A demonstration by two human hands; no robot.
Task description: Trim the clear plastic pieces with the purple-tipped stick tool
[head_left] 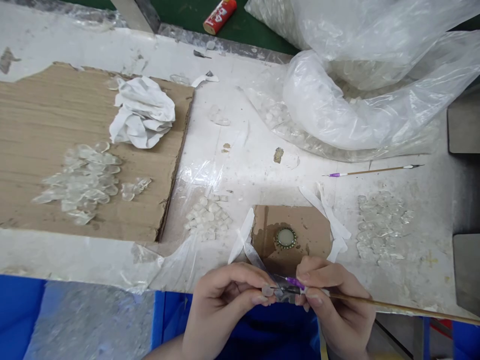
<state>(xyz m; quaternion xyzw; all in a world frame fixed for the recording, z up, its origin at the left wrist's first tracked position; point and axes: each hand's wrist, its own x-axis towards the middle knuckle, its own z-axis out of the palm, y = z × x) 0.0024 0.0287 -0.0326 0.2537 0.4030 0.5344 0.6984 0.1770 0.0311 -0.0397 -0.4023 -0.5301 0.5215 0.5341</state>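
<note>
My left hand is closed in a pinch on a small clear glass piece at the table's near edge. My right hand is closed on a thin brush with a purple ferrule, its tip touching the clear piece. Just beyond my hands lies a small brown cardboard square with a round metal-rimmed setting on it.
A large cardboard sheet at left carries clear glass cabochons and crumpled white paper. More cabochons sit on plastic film and at right. A second brush, big plastic bags, and a red tube lie farther back.
</note>
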